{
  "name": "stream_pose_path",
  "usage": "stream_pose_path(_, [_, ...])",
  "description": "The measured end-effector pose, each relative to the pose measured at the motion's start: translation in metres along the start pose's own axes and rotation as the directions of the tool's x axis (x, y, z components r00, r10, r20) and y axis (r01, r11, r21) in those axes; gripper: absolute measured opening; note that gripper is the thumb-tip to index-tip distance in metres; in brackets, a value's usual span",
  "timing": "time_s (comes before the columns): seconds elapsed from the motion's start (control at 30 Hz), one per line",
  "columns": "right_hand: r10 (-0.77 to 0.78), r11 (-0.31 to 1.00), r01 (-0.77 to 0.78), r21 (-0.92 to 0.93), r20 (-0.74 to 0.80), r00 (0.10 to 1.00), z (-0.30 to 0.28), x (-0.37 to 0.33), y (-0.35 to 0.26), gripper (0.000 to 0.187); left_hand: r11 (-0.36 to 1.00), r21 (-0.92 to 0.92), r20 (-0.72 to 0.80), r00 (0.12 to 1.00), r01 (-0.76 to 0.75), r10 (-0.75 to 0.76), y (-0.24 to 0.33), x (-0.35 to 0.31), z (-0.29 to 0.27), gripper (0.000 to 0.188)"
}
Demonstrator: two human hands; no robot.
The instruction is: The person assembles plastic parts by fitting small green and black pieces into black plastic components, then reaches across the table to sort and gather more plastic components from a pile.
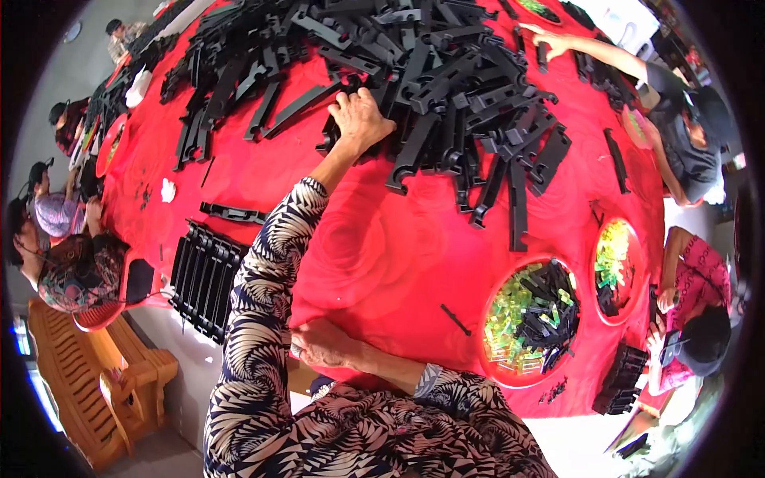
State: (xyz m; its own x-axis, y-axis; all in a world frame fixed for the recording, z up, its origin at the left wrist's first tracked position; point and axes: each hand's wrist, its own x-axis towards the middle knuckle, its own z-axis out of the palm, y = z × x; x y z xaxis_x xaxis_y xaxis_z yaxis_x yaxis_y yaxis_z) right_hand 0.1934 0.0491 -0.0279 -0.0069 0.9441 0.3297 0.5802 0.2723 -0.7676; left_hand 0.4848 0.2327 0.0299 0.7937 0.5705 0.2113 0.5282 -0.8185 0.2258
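Observation:
My left hand (360, 121) reaches out to the near edge of a large heap of long black plastic parts (434, 88). Its fingers are curled down over one of these parts, and the hand covers much of it. Close to the table's front edge lies my right hand (325, 344), low and turned toward the left. My patterned left sleeve (267, 271) hides its fingertips, so whether it holds anything does not show. Left of that sleeve, several black parts sit side by side in a neat row (205, 279), with a single black part (233, 213) just beyond them.
A red cloth (366, 239) covers the table. To my right stand a round basket (488, 362) of yellow-green and black small pieces and a second such basket (637, 299). A thin black strip (456, 319) lies nearby. Other people sit along both sides; one person's arm (598, 52) reaches toward the heap.

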Motion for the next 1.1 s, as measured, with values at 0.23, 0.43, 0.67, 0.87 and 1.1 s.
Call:
stream_pose_path(0.23, [0.051,0.999,-0.052,0.002,0.188,0.981,-0.021,0.004,-0.009,0.02,0.992,-0.008,0.065,0.99,0.125,-0.124,0.023,0.029,0.004,0.074])
stream_pose_path(0.43, [-0.058,0.997,0.059,-0.051,0.012,0.998,-0.003,-0.004,0.001,0.025,0.992,0.069,-0.009,0.994,0.109,-0.108,0.023,0.047,0.023,0.081])
stream_pose_path(0.67, [0.007,1.0,-0.006,-0.022,0.043,0.999,0.033,-0.006,0.014,0.029,0.996,-0.037,0.143,0.987,0.078,-0.072,0.052,0.051,0.003,0.066])
stream_pose_path(0.87, [0.107,0.994,-0.104,-0.041,0.073,0.992,0.074,-0.011,0.029,0.029,0.995,-0.102,0.155,0.988,-0.015,0.03,0.072,0.058,0.012,0.064])
stream_pose_path(1.1, [0.018,0.997,-0.015,-0.071,0.046,0.999,0.096,-0.021,0.044,0.023,0.993,-0.063,0.156,0.982,-0.099,0.108,0.109,0.05,0.027,0.076])
